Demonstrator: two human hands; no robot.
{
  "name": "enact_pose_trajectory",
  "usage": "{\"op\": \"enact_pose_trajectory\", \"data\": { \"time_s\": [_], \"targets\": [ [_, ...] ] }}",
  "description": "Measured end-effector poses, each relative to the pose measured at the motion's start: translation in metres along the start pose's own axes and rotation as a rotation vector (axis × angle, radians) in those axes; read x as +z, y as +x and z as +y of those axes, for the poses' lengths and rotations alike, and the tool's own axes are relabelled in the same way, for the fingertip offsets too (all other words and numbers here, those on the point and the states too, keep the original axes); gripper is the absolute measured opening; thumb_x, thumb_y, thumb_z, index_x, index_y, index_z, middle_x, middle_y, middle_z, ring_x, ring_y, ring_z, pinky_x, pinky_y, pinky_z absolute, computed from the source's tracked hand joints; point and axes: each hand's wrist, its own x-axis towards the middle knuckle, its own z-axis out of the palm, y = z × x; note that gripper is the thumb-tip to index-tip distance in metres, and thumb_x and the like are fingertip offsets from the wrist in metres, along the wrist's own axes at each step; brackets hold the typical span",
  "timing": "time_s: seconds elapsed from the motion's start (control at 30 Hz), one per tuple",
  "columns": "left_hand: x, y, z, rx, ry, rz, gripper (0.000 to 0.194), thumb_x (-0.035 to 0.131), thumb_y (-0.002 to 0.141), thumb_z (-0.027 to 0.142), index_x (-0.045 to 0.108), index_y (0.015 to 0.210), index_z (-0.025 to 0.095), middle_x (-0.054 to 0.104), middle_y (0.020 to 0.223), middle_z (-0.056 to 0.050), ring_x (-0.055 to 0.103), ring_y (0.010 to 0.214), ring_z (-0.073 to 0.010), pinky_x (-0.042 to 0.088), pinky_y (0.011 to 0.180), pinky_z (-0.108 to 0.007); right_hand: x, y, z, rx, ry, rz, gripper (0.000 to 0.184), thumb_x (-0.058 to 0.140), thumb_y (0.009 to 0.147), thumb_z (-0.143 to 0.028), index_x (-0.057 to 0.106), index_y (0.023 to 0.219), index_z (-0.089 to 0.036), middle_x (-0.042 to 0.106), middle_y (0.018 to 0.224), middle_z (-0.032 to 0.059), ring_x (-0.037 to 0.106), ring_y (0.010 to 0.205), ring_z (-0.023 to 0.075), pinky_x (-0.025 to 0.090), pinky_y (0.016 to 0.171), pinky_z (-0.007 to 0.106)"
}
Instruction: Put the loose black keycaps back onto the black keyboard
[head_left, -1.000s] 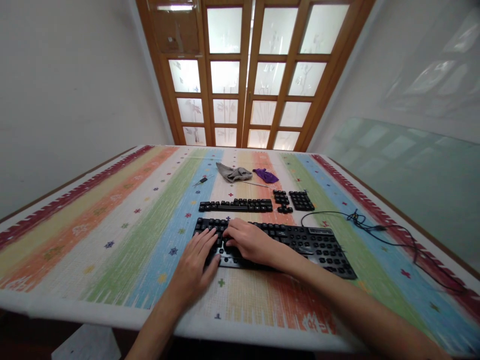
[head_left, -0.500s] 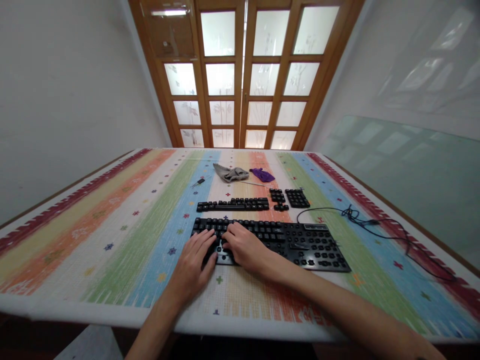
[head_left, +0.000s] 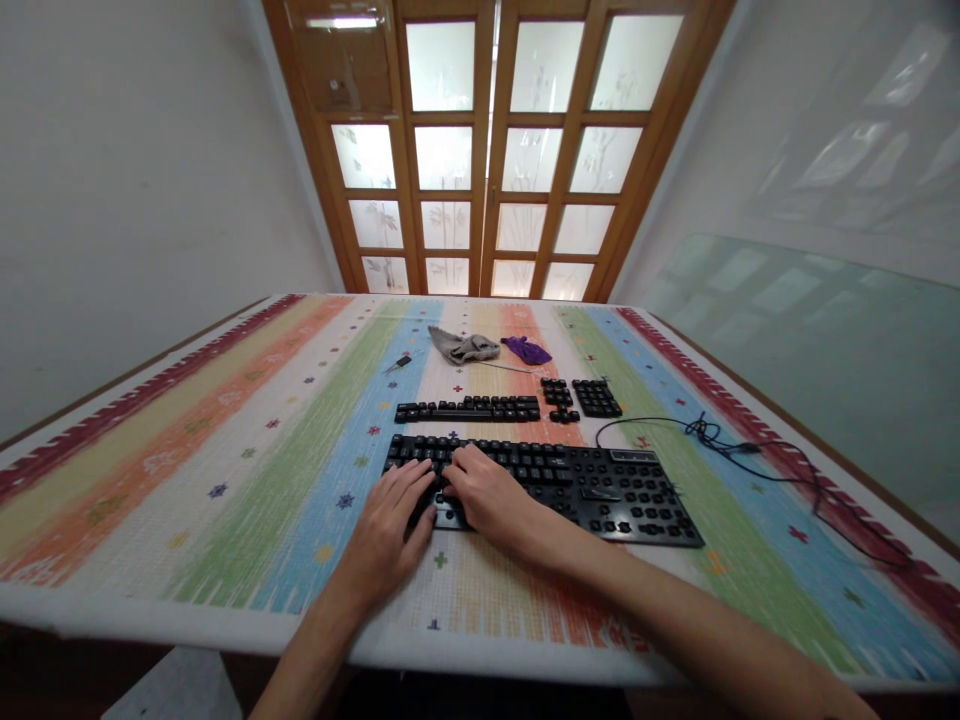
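Observation:
A black keyboard (head_left: 637,497) lies on the striped tablecloth. Caps sit on its upper left keys, while the right part and the lower left area show bare sockets. My left hand (head_left: 391,515) rests over the keyboard's left end, fingers stretched out and thumb along the front edge. Just right of it, my right hand (head_left: 491,495) is closed, its bent fingertips pressed down on the keyboard; what they hold, if anything, is hidden. Behind the keyboard, loose black keycaps (head_left: 469,409) stand in long rows, with a smaller keycap group (head_left: 556,391) and a number-pad block of keycaps (head_left: 597,397) to the right.
A black cable (head_left: 720,440) runs from the keyboard to the right. Further back lie a grey cloth (head_left: 466,347), a purple cloth (head_left: 528,350), a thin rod (head_left: 506,367) and a small dark-handled tool (head_left: 403,363). Wooden glazed doors (head_left: 484,230) stand beyond the table.
The view has shifted very slightly. Both hands stay in nearly the same place on the keyboard, and the loose keycaps have not moved.

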Motion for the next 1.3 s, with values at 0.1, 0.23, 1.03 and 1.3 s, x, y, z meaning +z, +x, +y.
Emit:
{"op": "enact_pose_trajectory", "data": {
  "time_s": [0.1, 0.23, 1.03, 1.3],
  "targets": [
    [0.000, 0.000, 0.001, 0.008, 0.004, -0.007, 0.037, 0.049, 0.100, 0.021, 0.049, 0.136, 0.021, 0.058, 0.140, -0.012, 0.054, 0.132, -0.0270, 0.044, 0.112, -0.055, 0.002, 0.001, -0.002, -0.010, -0.057, -0.008, 0.014, 0.055, 0.092, -0.003, 0.067, 0.092, -0.011, 0.062, 0.095, 0.0125, 0.056, 0.093, 0.0238, 0.052, 0.083, 0.037],
    [0.000, 0.001, 0.002, 0.023, 0.009, 0.000, 0.041, 0.049, 0.100, 0.021, 0.047, 0.140, 0.021, 0.059, 0.140, -0.011, 0.054, 0.132, -0.0269, 0.044, 0.112, -0.053, 0.004, 0.001, -0.005, -0.011, -0.091, -0.019, 0.019, 0.052, 0.091, 0.000, 0.068, 0.095, -0.008, 0.063, 0.094, 0.0145, 0.055, 0.093, 0.0250, 0.051, 0.081, 0.036],
    [0.006, 0.001, 0.006, 0.137, 0.121, -0.081, 0.045, 0.046, 0.101, 0.021, 0.048, 0.146, 0.019, 0.055, 0.146, -0.010, 0.044, 0.139, -0.0292, 0.036, 0.115, -0.057, 0.003, -0.021, 0.012, -0.045, 0.063, 0.252, 0.006, 0.061, 0.093, -0.010, 0.065, 0.089, -0.013, 0.061, 0.087, 0.0085, 0.057, 0.080, 0.0211, 0.051, 0.070, 0.032],
    [0.003, 0.002, 0.006, 0.141, 0.126, -0.099, 0.044, 0.045, 0.101, 0.023, 0.050, 0.144, 0.016, 0.054, 0.147, -0.011, 0.045, 0.138, -0.0300, 0.038, 0.113, -0.057, 0.007, -0.030, 0.015, -0.036, 0.240, 0.308, 0.014, 0.060, 0.092, -0.008, 0.070, 0.085, -0.015, 0.067, 0.101, 0.0098, 0.064, 0.092, 0.0195, 0.056, 0.081, 0.032]
  ]
}}
